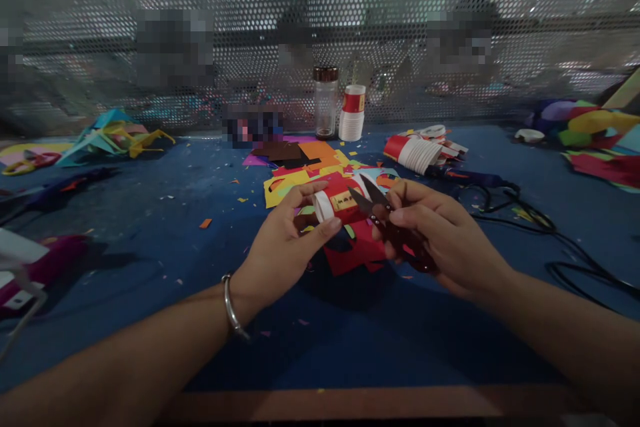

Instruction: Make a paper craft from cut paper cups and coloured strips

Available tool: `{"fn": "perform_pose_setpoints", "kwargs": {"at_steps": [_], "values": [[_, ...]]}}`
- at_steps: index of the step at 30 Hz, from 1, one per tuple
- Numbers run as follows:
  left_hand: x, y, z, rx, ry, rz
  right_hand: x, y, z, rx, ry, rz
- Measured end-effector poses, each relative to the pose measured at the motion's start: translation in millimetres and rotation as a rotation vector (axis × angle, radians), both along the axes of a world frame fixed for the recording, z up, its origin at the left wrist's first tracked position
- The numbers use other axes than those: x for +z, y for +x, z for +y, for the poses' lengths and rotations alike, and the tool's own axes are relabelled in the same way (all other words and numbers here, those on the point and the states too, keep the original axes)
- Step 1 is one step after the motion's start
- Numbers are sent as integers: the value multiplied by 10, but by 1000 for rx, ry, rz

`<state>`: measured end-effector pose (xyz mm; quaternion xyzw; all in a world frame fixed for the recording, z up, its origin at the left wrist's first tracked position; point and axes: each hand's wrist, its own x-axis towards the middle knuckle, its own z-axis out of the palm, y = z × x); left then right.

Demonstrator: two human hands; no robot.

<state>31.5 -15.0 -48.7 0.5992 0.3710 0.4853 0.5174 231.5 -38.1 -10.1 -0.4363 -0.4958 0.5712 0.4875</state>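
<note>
A red and white paper cup (pixel 345 200) lies sideways in my left hand (pixel 295 230), thumb in front and fingers behind it. My right hand (pixel 433 227) grips dark thread snips (pixel 373 203); their two pointed blades are apart and reach in front of the cup's right part. From this angle I cannot tell whether the blades touch the cup. Beneath and behind the cup lie sheets and scraps of coloured paper: red paper (pixel 353 257), yellow paper (pixel 280 190) and orange paper (pixel 320 155).
Behind stand a lidded glass jar (pixel 326 103) and a stack of paper cups (pixel 353 120). More stacked cups (pixel 413 153) lie at right, near a black cable (pixel 530 220). Scissors (pixel 30 161) and folded paper (pixel 113 137) sit far left. A perforated metal screen (pixel 320 7) closes off the back.
</note>
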Motion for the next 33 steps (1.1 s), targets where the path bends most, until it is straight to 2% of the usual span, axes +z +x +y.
{"fn": "perform_pose_setpoints", "kwargs": {"at_steps": [5,11,16,25,33], "values": [[39,19,-10,46,-5,-94,-9,-35,-7,33,-50,-39],[56,24,-18,66,38,-99,-30,-57,-21,49,3,-135],[31,18,-2,48,23,-102,-78,-76,-33,88,-5,-111],[6,20,19,134,110,-90,-81,-122,-78,157,-92,-75],[-21,50,18,153,107,-109,-93,-130,-88,170,-145,-52]]}}
